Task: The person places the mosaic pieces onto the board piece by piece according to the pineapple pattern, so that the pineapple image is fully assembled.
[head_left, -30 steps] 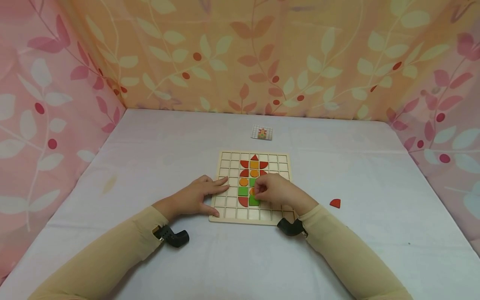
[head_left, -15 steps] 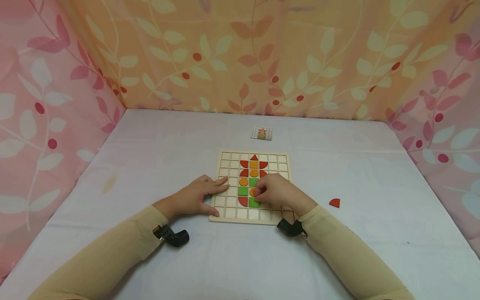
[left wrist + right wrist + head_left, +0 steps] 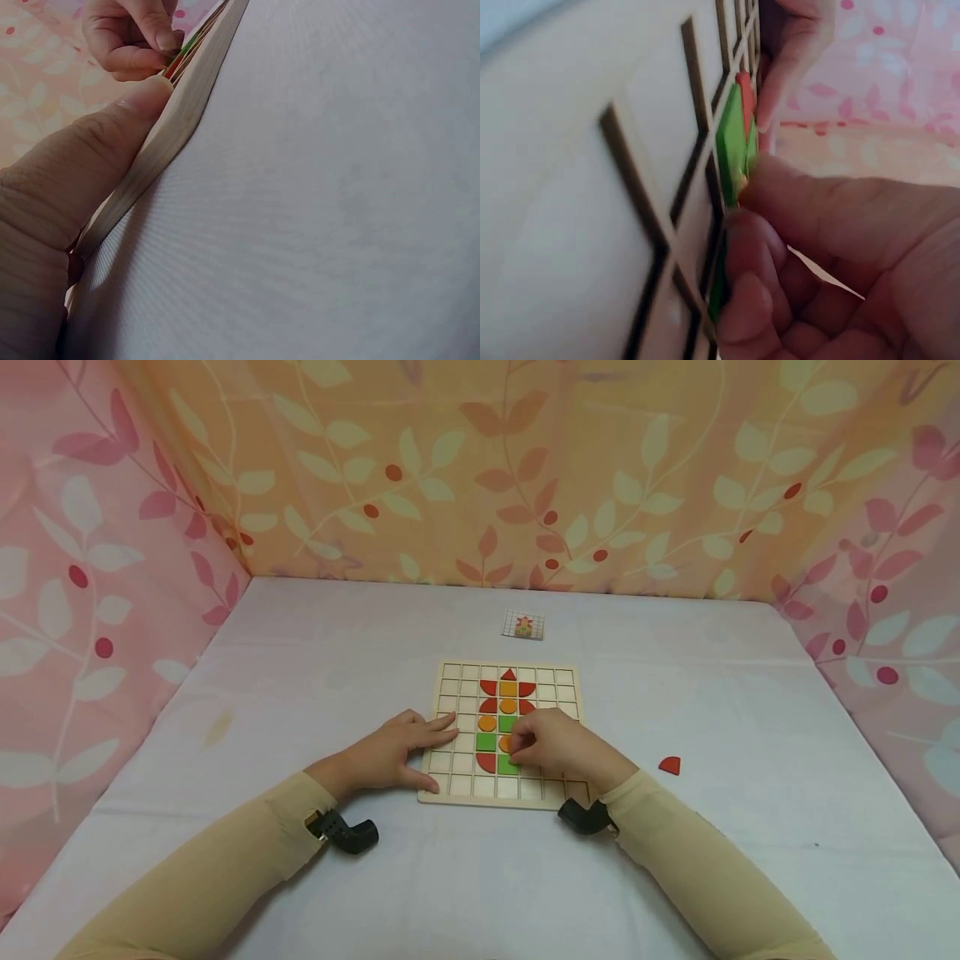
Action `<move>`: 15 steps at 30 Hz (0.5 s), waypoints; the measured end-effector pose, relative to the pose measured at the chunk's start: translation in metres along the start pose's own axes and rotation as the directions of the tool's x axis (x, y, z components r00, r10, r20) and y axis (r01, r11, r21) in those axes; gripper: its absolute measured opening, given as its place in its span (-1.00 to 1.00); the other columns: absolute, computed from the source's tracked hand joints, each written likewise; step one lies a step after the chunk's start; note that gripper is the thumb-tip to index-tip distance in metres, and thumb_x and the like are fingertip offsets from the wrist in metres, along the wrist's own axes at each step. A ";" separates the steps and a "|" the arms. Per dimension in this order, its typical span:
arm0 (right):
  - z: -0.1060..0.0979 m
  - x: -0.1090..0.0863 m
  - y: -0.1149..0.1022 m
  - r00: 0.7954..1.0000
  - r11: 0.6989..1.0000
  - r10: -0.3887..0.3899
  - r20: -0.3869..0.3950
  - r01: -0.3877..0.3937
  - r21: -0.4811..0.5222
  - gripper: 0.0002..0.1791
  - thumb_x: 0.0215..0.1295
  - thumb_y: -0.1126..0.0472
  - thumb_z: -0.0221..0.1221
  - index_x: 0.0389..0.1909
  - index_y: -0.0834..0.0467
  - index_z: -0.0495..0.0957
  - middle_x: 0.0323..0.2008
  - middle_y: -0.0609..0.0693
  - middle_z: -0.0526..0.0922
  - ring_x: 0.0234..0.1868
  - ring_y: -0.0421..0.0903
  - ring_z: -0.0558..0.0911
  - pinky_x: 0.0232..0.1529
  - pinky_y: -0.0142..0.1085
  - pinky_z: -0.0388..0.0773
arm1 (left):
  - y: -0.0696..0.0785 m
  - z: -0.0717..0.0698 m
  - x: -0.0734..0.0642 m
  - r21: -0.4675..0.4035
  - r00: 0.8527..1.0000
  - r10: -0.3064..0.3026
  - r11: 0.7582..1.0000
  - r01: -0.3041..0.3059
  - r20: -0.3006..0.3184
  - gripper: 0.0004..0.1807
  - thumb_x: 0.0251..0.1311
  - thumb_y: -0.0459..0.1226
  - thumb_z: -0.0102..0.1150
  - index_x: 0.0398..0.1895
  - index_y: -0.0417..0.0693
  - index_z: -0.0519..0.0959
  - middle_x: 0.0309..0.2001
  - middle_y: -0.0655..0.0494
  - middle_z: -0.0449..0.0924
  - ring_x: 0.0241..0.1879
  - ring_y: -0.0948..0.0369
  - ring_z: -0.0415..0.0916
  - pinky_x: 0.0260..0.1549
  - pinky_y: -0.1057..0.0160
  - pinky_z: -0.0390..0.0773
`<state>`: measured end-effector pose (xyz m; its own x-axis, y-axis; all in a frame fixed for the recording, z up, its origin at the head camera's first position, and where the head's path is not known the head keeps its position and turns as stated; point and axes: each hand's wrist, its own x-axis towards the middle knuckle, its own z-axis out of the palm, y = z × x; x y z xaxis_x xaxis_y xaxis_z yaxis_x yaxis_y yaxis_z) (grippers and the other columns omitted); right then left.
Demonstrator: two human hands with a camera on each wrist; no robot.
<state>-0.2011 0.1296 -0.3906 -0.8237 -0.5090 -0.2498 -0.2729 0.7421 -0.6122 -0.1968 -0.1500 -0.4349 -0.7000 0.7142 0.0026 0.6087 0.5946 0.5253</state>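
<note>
A square wooden grid board (image 3: 462, 787) lies on the table, with red, orange and green flat pieces in its middle columns. My left hand (image 3: 386, 750) rests on the board's left side, fingers spread and straight. In the left wrist view its thumb (image 3: 112, 135) lies along the board's edge. My right hand (image 3: 555, 743) is over the middle of the board, thumb and fingertips together at an orange round piece (image 3: 505, 744), pinching it. Just in front of that piece is a green square (image 3: 507, 765). In the right wrist view the fingers hide most of the orange piece.
A red quarter-circle piece (image 3: 671, 766) lies on the white tablecloth right of the board. Behind the board is a small card (image 3: 523, 625) printed with a grid and a coloured figure. Floral cloth (image 3: 480, 468) hangs around the back and sides.
Both hands stay nearly where they were. The right hand's fingers shift very slightly at the orange piece, and the green square in front of it shows a little more squarely.
</note>
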 end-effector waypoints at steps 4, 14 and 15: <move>-0.014 -0.005 0.008 0.999 0.999 -0.030 -0.011 0.030 0.015 -0.88 0.09 0.20 0.28 -0.58 0.02 0.57 -0.55 -0.15 0.55 -0.42 -0.15 0.45 -0.35 -0.30 0.39 | 0.000 0.000 -0.001 -0.004 1.000 -0.005 1.000 0.005 0.001 -0.09 -0.18 0.25 0.24 0.32 0.19 0.25 0.39 0.30 0.02 -0.14 0.33 0.14 -0.22 0.32 0.25; -0.062 -0.038 0.042 0.996 0.996 0.087 -0.005 -0.087 0.015 -0.97 0.12 0.25 0.23 -0.42 0.13 0.61 -0.51 -0.08 0.53 -0.37 -0.11 0.43 -0.33 -0.26 0.36 | -0.003 0.002 0.000 0.001 1.000 0.005 1.000 -0.005 0.004 -0.09 -0.17 0.25 0.24 0.32 0.19 0.24 0.39 0.30 0.02 -0.13 0.33 0.15 -0.21 0.32 0.25; -0.066 -0.042 0.046 0.996 0.996 0.089 -0.009 -0.089 0.003 -0.97 0.11 0.27 0.23 -0.42 0.14 0.61 -0.52 -0.08 0.52 -0.38 -0.11 0.44 -0.33 -0.26 0.36 | -0.003 0.002 0.000 0.001 1.000 0.004 1.000 -0.004 0.004 -0.09 -0.17 0.25 0.24 0.32 0.19 0.24 0.39 0.30 0.02 -0.13 0.33 0.15 -0.21 0.32 0.25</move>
<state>-0.2121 0.2142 -0.3590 -0.8489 -0.4374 -0.2967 -0.1974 0.7830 -0.5898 -0.1977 -0.1513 -0.4378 -0.6957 0.7183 0.0012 0.6121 0.5919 0.5245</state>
